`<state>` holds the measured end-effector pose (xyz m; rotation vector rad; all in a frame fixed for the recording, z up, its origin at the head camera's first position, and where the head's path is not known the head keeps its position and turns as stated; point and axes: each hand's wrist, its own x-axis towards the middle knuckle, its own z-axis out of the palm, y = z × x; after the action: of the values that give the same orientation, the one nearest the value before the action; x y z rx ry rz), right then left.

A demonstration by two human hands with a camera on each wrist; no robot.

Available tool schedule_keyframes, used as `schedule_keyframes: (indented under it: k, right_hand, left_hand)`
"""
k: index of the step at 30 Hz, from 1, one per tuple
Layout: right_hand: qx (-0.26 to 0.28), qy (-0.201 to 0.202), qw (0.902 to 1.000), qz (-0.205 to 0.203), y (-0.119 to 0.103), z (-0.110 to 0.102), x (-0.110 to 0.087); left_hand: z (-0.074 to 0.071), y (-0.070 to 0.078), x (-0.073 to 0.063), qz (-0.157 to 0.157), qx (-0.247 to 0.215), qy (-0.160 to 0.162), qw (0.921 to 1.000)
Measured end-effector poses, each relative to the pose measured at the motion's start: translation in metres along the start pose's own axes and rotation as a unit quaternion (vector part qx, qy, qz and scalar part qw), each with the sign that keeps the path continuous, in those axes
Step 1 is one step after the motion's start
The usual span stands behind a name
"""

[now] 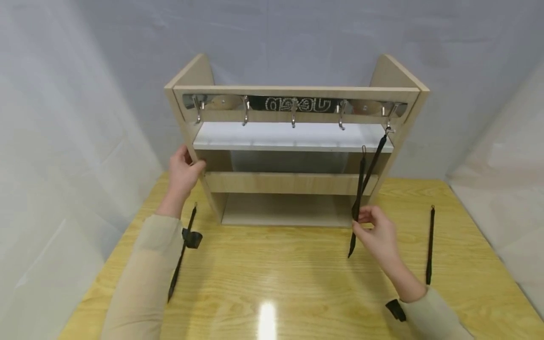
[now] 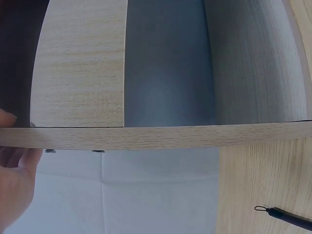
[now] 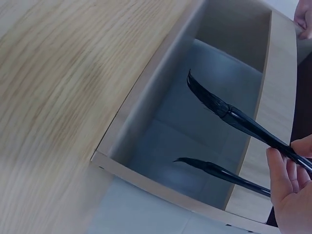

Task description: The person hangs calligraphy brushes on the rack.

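Observation:
My right hand point(image 1: 378, 233) pinches a black calligraphy brush point(image 3: 243, 124) by its handle, bristles down and hanging loop up, in front of the wooden shelf point(image 1: 289, 183). Another black calligraphy brush point(image 1: 376, 158) hangs by its loop from the rightmost hook point(image 1: 390, 115) of the metal hook rail; its lower part crosses the held brush in the head view. With fingers outside and thumb around the front edge, my left hand point(image 1: 182, 174) grips the shelf's left side panel point(image 2: 161, 138).
One brush point(image 1: 176, 271) lies on the table left of the shelf, beside my left sleeve. A further brush point(image 1: 430, 241) lies at the right. The other hooks point(image 1: 293, 115) on the rail are bare. Pale sheeting point(image 1: 289, 38) hangs behind the wood-grain table point(image 1: 272, 264).

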<state>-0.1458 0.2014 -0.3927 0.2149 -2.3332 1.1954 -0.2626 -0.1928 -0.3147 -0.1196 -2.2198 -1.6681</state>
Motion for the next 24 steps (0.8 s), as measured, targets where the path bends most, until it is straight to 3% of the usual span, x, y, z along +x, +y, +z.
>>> schedule_keyframes:
  k: [24]
  right_hand:
    - [0.025,0.001,0.9997,-0.004,-0.019,0.013,0.011]
  left_hand:
    - [-0.002,-0.002,0.001,-0.008,-0.001,0.0,1.0]
